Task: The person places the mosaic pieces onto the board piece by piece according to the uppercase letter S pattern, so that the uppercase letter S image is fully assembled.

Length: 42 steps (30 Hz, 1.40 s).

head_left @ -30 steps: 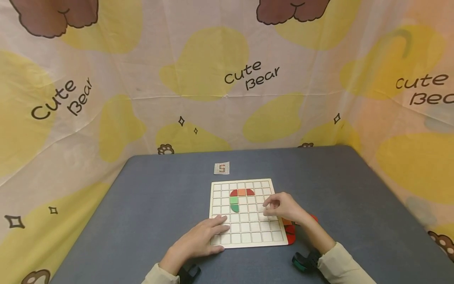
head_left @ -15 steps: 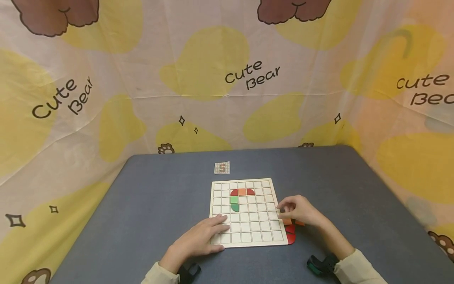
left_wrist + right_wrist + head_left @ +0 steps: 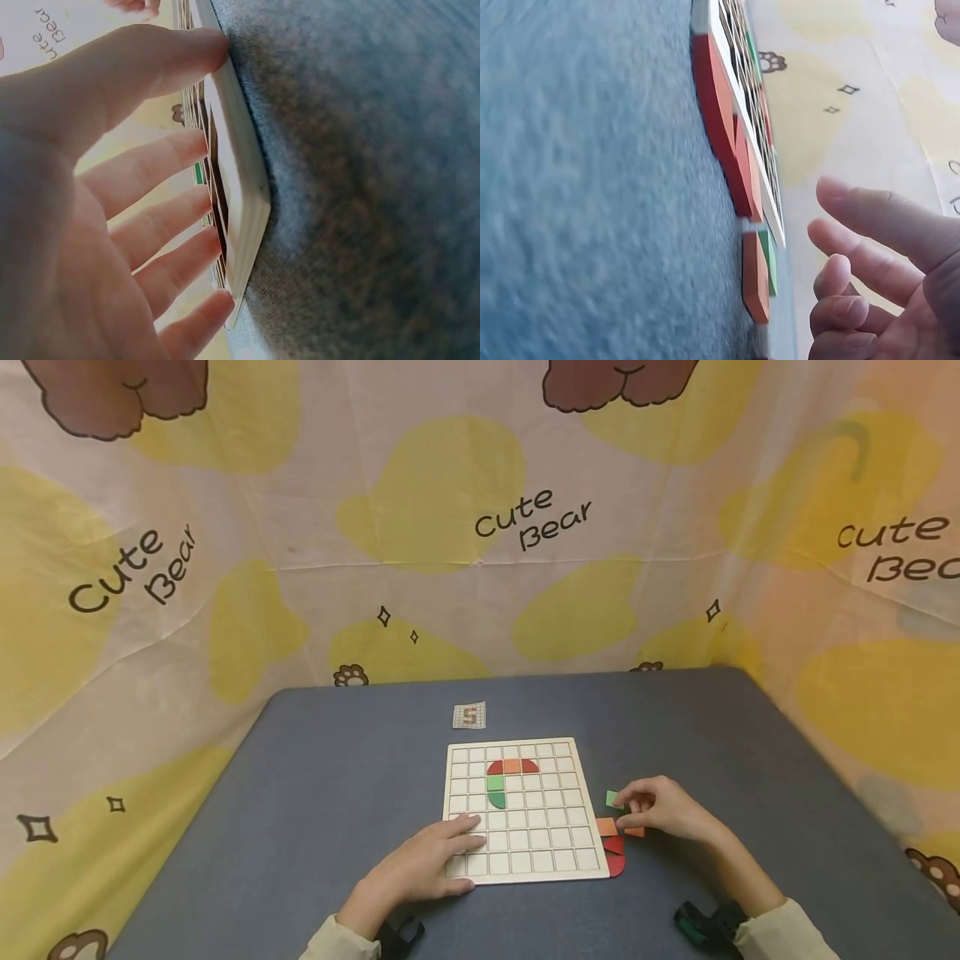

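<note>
Left hand point(image 3: 427, 856) and right hand point(image 3: 663, 807) bare. Cream cloth left sleeve point(image 3: 340, 942), slightly creased, ends short of wrist; cream cloth right sleeve point(image 3: 783, 935) same, soft folds near cuff. Blocky black left wrist device point(image 3: 392, 942), partly hidden. Blocky black right wrist device point(image 3: 716, 927), dark green patch point(image 3: 691, 931) on its face.

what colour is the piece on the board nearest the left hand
The piece is dark green, clearest from the head.

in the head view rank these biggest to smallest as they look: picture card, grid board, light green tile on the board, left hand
1. Grid board
2. Left hand
3. Picture card
4. Light green tile
</note>
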Available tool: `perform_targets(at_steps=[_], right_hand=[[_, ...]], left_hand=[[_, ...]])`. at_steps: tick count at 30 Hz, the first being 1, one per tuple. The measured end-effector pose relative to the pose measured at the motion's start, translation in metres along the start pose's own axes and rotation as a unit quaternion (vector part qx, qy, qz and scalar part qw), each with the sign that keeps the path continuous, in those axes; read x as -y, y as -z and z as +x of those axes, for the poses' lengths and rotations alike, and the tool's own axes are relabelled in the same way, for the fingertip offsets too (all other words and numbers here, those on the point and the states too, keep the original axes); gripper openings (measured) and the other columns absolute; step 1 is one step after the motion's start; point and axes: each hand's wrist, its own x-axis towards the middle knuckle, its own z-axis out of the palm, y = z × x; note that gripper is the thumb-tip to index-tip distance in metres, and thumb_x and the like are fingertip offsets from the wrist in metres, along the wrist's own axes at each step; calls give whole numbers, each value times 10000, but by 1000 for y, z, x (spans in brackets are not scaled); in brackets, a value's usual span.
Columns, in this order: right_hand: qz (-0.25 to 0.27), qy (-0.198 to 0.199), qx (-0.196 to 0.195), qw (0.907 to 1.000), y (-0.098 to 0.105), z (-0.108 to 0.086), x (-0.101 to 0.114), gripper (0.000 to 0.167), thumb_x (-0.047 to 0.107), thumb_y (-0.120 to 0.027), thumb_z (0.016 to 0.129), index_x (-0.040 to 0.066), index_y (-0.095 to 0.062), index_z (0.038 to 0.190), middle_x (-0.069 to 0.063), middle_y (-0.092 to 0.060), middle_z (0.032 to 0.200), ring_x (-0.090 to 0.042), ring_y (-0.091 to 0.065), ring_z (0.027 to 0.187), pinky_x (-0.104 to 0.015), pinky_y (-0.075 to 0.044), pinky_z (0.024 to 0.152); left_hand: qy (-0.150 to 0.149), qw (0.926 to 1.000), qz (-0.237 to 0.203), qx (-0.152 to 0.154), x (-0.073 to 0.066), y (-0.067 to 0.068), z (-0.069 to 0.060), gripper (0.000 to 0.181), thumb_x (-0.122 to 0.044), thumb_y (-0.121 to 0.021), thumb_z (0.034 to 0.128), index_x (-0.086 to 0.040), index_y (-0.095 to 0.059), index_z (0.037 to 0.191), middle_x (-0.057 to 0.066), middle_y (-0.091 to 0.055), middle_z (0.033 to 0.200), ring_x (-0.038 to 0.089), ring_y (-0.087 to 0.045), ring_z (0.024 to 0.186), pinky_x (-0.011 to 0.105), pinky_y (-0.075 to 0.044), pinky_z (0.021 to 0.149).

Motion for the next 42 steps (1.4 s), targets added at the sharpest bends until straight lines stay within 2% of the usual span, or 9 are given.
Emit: perform_targets(at_steps=[6, 14, 19, 24, 42], right_hand=[[-24, -25, 243, 9997, 8, -1, -10, 249, 151, -787, 767, -20, -693, 923, 60, -528, 638, 48, -410, 521, -165, -377, 479], [271, -102, 590, 9978, 17, -4, -19, 278, 139, -787, 771, -52, -689, 948, 36, -552, 665, 39, -433, 549, -164, -370, 484], [187, -149, 690, 9973, 19, -6, -24, 304, 163, -811, 746, -43, -690, 935, 50, -538, 675, 35, -423, 562, -165, -355, 490], [41, -273, 736, 9969, 18, -7, -26, 289, 177, -824, 727, -16, -694, 900, 84, -505, 669, 38, -416, 569, -160, -334, 495], [-145, -189, 564, 9981, 17, -8, -25, 230, 142, -806, 741, -5, -696, 880, 90, -466, 666, 48, -395, 578, -156, -326, 512]], left_hand=[[-29, 9999, 63, -74, -1, 0, 0, 522, -351, -739, 798, -169, -626, 1274, 61, -545, 1435, 259, -531, 1318, 391, -457, 1070], [-113, 9998, 83, -148, 0, 0, -1, 497, -386, -702, 833, -169, -625, 1274, 66, -552, 1428, 264, -535, 1314, 398, -460, 1068], [-149, 9997, 76, -157, 0, 0, -1, 486, -382, -693, 842, -167, -627, 1272, 72, -553, 1424, 268, -540, 1308, 397, -464, 1063], [-141, 9998, 64, -140, 0, -1, -1, 485, -368, -699, 836, -167, -627, 1272, 71, -552, 1423, 265, -543, 1304, 391, -467, 1061], [-212, 9994, 119, -256, -1, 0, -2, 475, -357, -702, 832, -167, -633, 1262, 70, -568, 1405, 261, -560, 1283, 379, -475, 1049]])
